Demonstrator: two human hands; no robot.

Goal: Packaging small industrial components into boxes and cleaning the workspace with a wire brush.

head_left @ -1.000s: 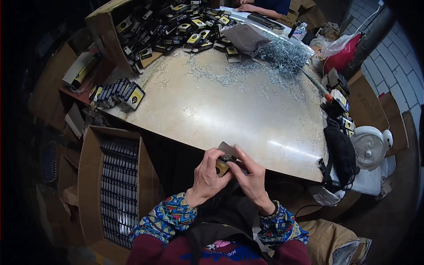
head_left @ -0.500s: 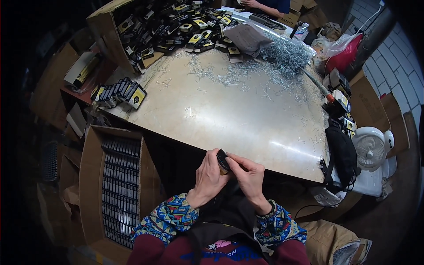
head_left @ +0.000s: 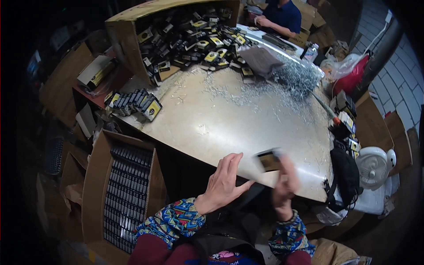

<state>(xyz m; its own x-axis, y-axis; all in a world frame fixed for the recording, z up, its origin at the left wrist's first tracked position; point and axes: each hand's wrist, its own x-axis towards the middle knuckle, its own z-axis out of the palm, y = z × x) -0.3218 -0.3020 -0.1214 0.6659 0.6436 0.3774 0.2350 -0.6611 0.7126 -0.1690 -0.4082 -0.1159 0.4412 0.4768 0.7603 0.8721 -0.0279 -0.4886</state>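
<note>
Smeared by motion, my right hand [head_left: 286,183] grips a small black box [head_left: 268,161] with a yellowish face, raised near the table's front edge. My left hand [head_left: 223,183] is apart from it, empty, its fingers stretched out and thumb spread. Both hands are over the near edge of the pale table [head_left: 212,141]. Several similar black-and-yellow boxes [head_left: 134,104] stand in a leaning group at the table's left corner. To the lower left, a carton [head_left: 91,194] holds tight rows of small dark boxes [head_left: 126,190].
A large tipped carton [head_left: 126,48] spills a heap of black-and-yellow boxes [head_left: 201,42] at the back. Bent metal wire pieces [head_left: 300,79] are piled at the far right, some scattered. A white fan [head_left: 372,165] stands right. Across the table sits another person [head_left: 282,17].
My hands have parted. The right hand has swung right with the box, while the left has let go and opened. The whole view has shifted slightly.
</note>
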